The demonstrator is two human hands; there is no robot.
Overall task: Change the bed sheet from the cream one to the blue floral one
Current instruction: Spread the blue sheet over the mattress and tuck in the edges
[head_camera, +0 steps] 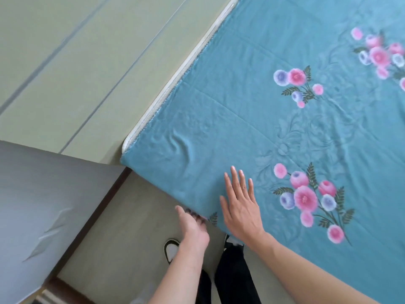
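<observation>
The blue floral sheet (252, 102) is spread flat over the mattress and covers most of the view. A white mattress edge (175, 75) shows along the wall side. My right hand (241, 202) lies flat with straight fingers on top of the sheet near the bed's near edge. My left hand (192, 227) is at the side of the bed just below that edge, its fingers curled against the hanging sheet; whether it grips the cloth is blurred. The cream sheet is not in view.
A pale green wall (76, 62) runs along the far side of the bed. A grey panel (43, 205) with a dark wooden frame stands at the left. My legs in black trousers and one shoe (171, 251) stand on the floor (122, 238) beside the bed.
</observation>
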